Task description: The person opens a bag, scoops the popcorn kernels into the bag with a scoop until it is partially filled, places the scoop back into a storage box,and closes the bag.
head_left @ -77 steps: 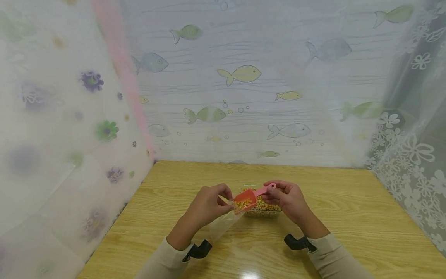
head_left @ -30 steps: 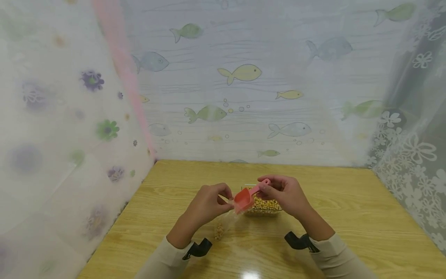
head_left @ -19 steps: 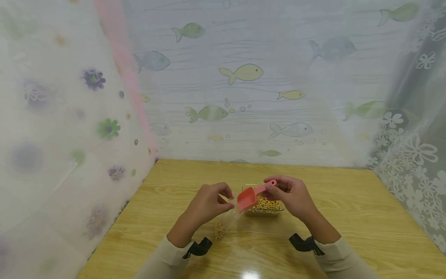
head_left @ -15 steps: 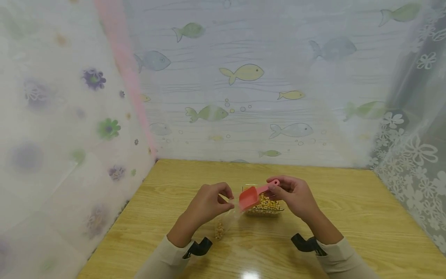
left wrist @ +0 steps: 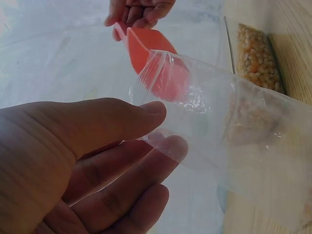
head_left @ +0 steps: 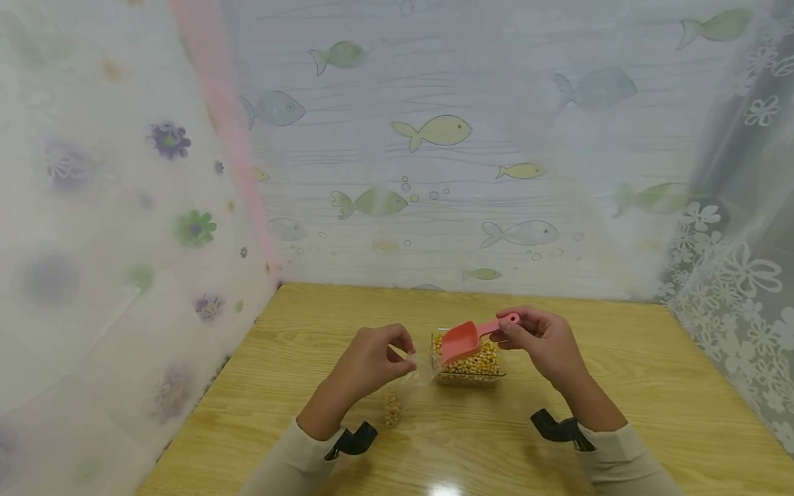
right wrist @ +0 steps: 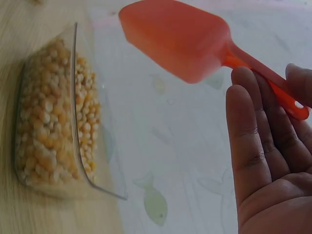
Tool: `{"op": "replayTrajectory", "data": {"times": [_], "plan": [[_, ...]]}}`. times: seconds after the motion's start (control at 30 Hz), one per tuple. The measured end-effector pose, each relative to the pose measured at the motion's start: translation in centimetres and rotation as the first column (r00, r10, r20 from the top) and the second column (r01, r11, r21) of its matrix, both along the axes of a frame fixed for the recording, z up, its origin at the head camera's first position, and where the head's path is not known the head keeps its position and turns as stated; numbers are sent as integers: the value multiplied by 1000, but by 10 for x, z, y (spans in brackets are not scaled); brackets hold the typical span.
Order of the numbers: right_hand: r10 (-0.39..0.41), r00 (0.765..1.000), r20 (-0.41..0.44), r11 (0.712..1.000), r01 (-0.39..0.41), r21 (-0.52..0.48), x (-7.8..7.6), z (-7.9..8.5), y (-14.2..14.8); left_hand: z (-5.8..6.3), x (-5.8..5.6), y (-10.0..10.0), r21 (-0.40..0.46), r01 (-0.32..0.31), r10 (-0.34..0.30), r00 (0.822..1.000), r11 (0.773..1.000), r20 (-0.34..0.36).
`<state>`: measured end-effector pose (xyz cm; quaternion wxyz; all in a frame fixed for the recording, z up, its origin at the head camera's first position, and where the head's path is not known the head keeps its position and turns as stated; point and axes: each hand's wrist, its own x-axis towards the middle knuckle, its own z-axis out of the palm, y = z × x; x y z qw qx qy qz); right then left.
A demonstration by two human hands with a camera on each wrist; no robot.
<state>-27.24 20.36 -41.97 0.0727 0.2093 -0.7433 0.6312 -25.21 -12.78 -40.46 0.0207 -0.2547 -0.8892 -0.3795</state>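
Note:
My left hand (head_left: pixel 374 362) pinches the edge of a clear plastic bag (left wrist: pixel 204 107) between thumb and fingers. Corn kernels (head_left: pixel 392 408) lie gathered in the bag's low end, near the table. A small pink scoop (head_left: pixel 460 342) is held by its handle in my right hand (head_left: pixel 546 344), thumb on one side and fingers on the other. No kernels show in the scoop's bowl. Beneath it stands a clear container (right wrist: pixel 75 102) full of yellow corn kernels. In the left wrist view the scoop (left wrist: pixel 151 58) overlaps the bag's mouth.
A wood-grain table (head_left: pixel 322 317) carries the container and the bag. Fish-printed sheeting (head_left: pixel 434 131) hangs behind it, with flower-printed sheeting (head_left: pixel 192 227) along the left and more on the right. Black camera mounts (head_left: pixel 353 441) sit at both wrists.
Kernels that lay in the scoop have gone into the bag, gathering at its low end. My right hand has since drawn the scoop right, over the container. The left hand stays nearly still.

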Motion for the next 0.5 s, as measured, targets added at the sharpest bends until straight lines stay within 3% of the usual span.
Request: {"op": "replayTrajectory", "data": {"times": [0.5], "plan": [[-70, 993, 96, 996, 64, 59, -16, -17, 20, 2, 1, 0, -12, -20, 19, 1000, 1000, -24]]}}
